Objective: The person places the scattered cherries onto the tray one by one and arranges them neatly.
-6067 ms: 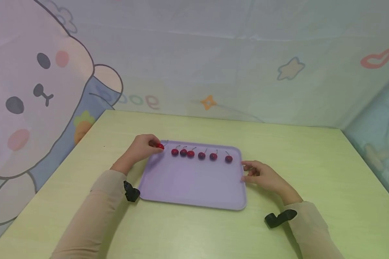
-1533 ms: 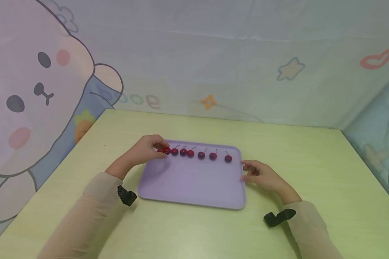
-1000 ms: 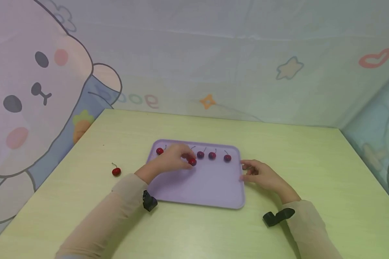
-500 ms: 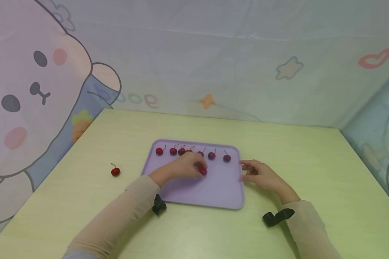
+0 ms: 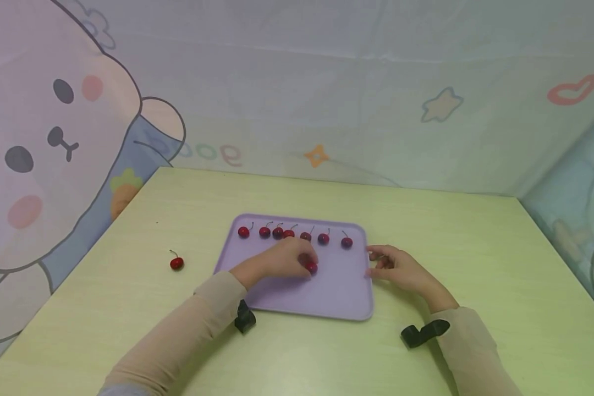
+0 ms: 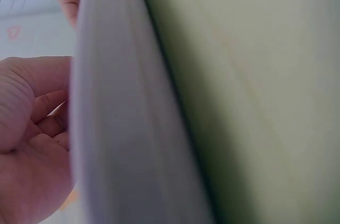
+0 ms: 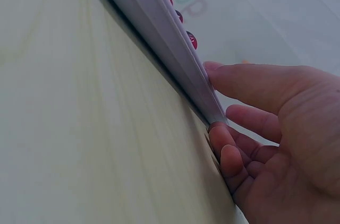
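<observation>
My left hand [image 5: 284, 258] pinches a red cherry [image 5: 312, 268] low over the middle of the purple tray [image 5: 326, 297]. Along the tray's far side runs a row of several cherries with stems, from a leftmost cherry [image 5: 243, 232] to a rightmost cherry [image 5: 346, 242]. At the tray's right edge, my right hand [image 5: 401, 269] holds the rim with thumb and bent fingers. The right wrist view shows that thumb [image 7: 249, 83] against the rim. In the left wrist view the tray wall [image 6: 122, 118] hides my left fingertips and the cherry.
One more cherry [image 5: 176, 263] lies on the pale yellow-green table [image 5: 440, 225], left of the tray and close to my left forearm. A printed cloth [image 5: 277, 82] with cartoon figures hangs behind the table's far edge.
The cherry my left hand held earlier now lies at the row's left end. With another cherry, that hand has moved right and nearer, uncovering the cherry on the table. My right hand stays put.
</observation>
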The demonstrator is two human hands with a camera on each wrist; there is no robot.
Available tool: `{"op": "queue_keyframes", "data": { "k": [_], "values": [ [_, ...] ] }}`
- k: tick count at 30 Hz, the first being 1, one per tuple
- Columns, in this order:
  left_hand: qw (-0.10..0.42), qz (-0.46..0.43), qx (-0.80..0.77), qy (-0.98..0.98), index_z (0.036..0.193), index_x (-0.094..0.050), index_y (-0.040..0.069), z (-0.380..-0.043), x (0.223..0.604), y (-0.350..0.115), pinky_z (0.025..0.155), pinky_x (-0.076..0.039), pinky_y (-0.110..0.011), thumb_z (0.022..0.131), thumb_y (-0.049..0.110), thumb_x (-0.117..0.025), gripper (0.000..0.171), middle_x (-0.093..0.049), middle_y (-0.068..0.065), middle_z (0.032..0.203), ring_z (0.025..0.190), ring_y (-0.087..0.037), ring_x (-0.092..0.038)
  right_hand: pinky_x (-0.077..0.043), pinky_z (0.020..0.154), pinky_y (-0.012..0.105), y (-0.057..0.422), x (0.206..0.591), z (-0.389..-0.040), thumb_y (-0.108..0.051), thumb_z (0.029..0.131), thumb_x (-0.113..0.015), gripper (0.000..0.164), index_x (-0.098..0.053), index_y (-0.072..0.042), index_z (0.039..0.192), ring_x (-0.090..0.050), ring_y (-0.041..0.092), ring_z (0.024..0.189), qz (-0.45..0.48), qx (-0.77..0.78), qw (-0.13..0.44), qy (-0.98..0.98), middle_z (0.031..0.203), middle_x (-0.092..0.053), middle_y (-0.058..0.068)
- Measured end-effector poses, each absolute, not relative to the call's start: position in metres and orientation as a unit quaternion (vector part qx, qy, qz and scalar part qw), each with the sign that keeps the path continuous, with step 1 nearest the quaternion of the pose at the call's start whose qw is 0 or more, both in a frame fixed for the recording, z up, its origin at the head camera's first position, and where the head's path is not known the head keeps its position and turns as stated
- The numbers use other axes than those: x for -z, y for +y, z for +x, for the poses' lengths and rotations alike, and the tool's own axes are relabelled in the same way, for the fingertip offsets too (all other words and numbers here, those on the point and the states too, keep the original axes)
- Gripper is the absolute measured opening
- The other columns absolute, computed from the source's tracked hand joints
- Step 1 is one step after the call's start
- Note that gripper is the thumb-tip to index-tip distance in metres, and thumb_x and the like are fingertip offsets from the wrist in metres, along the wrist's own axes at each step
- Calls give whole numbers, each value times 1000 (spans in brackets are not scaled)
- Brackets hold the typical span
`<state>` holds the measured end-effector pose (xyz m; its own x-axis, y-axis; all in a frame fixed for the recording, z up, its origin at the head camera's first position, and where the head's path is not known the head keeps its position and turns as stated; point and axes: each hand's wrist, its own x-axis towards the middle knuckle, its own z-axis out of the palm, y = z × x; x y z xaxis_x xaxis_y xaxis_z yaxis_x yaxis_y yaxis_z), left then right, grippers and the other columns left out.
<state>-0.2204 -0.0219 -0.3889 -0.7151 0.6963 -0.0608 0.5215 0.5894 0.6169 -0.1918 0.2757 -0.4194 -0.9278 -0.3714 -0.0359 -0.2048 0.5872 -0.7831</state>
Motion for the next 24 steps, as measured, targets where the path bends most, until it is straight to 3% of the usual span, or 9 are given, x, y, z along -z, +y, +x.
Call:
{"op": "queue_keyframes", "data": {
  "k": [13, 24],
  "values": [
    [158, 337, -290, 881, 102, -70, 6, -219, 386, -22, 81, -49, -25, 76, 6, -78, 27, -66, -1, 94, 88, -13, -59, -45, 80, 25, 276, 421, -193, -23, 86, -73, 60, -49, 3, 136, -52, 20, 92, -157, 419, 97, 889, 117, -58, 15],
    [150, 322, -312, 881, 110, -69, 5, -219, 372, -39, 89, -48, -32, 78, 10, -77, 34, -66, -5, 106, 99, -18, -58, -45, 79, 26, 275, 420, -193, -22, 86, -73, 60, -49, 4, 136, -52, 21, 92, -157, 422, 96, 888, 117, -58, 15]
  ]
}}
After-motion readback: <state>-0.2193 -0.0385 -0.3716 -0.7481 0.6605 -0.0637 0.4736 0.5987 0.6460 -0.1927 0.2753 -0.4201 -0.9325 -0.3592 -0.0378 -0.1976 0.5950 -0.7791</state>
